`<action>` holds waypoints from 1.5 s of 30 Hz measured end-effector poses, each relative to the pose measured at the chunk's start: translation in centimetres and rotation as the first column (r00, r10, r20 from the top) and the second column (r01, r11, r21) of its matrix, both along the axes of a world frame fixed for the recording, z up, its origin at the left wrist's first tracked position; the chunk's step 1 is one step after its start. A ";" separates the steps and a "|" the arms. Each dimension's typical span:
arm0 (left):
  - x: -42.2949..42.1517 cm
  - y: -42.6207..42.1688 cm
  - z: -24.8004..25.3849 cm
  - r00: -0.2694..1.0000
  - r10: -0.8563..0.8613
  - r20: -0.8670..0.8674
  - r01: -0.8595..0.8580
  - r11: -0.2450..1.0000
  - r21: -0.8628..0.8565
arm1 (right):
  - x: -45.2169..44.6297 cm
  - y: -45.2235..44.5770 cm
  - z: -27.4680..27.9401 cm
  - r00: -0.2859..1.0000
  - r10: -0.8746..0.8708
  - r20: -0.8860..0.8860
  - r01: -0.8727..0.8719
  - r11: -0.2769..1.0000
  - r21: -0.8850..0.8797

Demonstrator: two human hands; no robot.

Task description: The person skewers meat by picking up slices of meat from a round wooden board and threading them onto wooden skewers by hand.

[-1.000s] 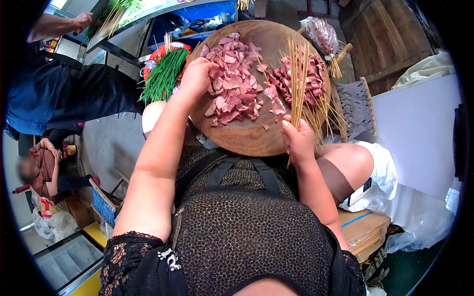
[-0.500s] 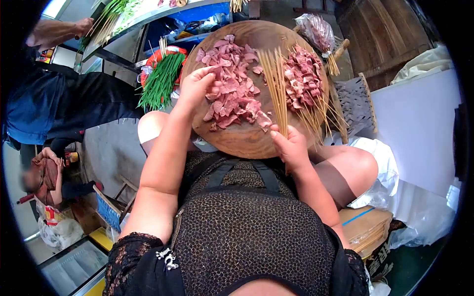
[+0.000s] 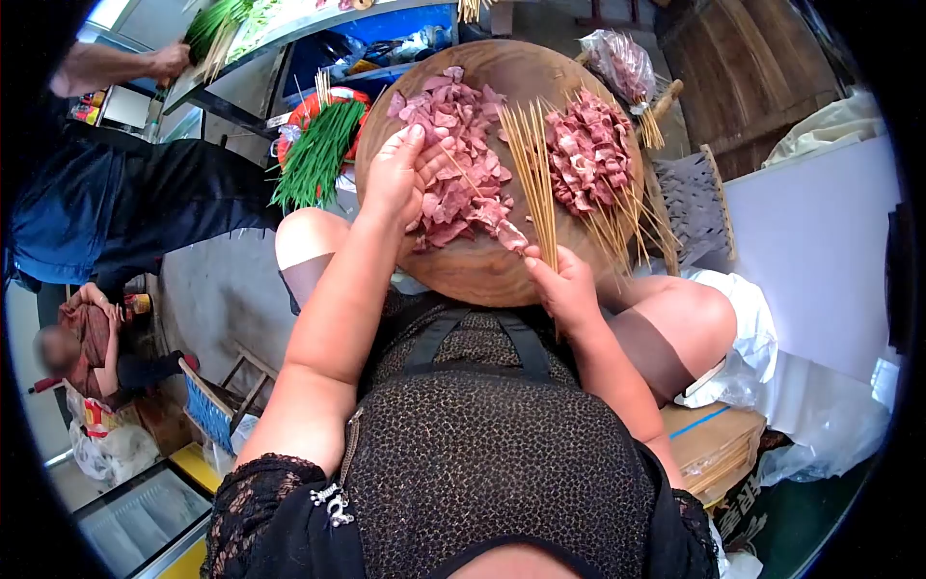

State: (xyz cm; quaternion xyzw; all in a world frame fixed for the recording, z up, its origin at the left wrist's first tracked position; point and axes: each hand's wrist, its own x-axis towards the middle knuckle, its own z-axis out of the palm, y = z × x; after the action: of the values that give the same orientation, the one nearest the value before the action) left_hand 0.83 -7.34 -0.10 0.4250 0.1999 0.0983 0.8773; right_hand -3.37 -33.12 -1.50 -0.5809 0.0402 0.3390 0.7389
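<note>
My left hand (image 3: 400, 179) is raised over the left part of a round wooden board (image 3: 473, 280), palm showing and fingers apart. A thin stick (image 3: 468, 179) slants from beside its fingertips towards a meat piece (image 3: 510, 234); whether the fingers touch it, I cannot tell. Sliced pink meat (image 3: 453, 183) lies heaped beneath and beside that hand. Closed round a fanned bundle of bamboo sticks (image 3: 536, 183), my right hand (image 3: 567, 289) is at the board's near edge, its fingertips against the meat piece. Skewered meat (image 3: 588, 150) is piled on the board's right side.
Green vegetables on sticks (image 3: 323, 150) stand left of the board. Bagged skewers (image 3: 622, 72) are beyond its right edge. Another person's hand (image 3: 171, 63) is near greens on the upper-left table (image 3: 280, 41). A seated person (image 3: 92, 338) is at far left.
My left hand has lifted from the meat heap and its fingers have spread. My right hand and its stick bundle have shifted left, and the meat piece now lies against its fingertips.
</note>
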 end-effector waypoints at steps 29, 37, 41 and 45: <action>0.0 -3.2 0.6 0.980 -0.193 -0.040 0.191 0.981 -0.041 | 0.9 0.1 -2.3 0.981 -0.021 0.194 0.037 0.996 -0.080; 0.4 -2.5 0.9 0.961 -0.226 -0.162 0.258 0.941 0.219 | 2.2 -0.7 -1.5 0.987 -0.137 0.084 0.128 0.985 0.113; 1.8 3.7 -0.5 0.994 -0.031 -0.104 0.081 0.858 0.508 | 2.7 -1.1 -0.9 0.972 -0.236 0.026 0.231 0.965 0.125; 2.5 6.7 -2.7 0.972 0.147 -0.182 0.008 0.755 0.656 | 3.1 -0.7 -1.2 0.970 -0.239 0.047 0.230 0.963 0.141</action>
State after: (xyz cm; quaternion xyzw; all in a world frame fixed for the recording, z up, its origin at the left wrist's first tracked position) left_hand 3.34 -0.64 -2.80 0.7041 0.2656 0.1464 0.6421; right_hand -0.31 -33.83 -2.68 -0.5313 0.0623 0.2323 0.8123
